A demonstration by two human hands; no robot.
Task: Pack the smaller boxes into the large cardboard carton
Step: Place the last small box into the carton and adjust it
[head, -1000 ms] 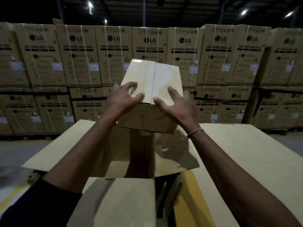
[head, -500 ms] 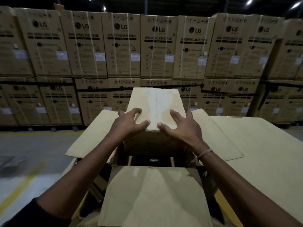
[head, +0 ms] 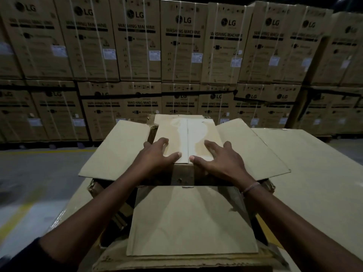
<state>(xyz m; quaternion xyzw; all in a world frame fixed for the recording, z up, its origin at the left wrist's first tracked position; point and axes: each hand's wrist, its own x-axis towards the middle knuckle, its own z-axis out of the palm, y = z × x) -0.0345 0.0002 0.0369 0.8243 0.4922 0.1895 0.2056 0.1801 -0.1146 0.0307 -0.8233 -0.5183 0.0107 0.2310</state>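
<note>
A smaller taped cardboard box (head: 188,134) sits partly down in the mouth of the large cardboard carton (head: 192,220), its top still above the rim. My left hand (head: 157,156) grips the box's near left corner, thumb on top. My right hand (head: 218,160) grips the near right corner the same way. The carton's flaps are spread out: a left flap (head: 115,150), a right flap (head: 249,150) and a near flap toward me. The carton's inside is dark and mostly hidden.
A wall of stacked washing machine cartons (head: 182,55) fills the background. A flat cardboard sheet (head: 314,173) lies to the right of the carton. Grey floor with a yellow line (head: 17,214) lies to the left.
Both hands have lowered the smaller box from above the carton down into its opening. The view has tilted down and the carton's flaps now lie spread around the box.
</note>
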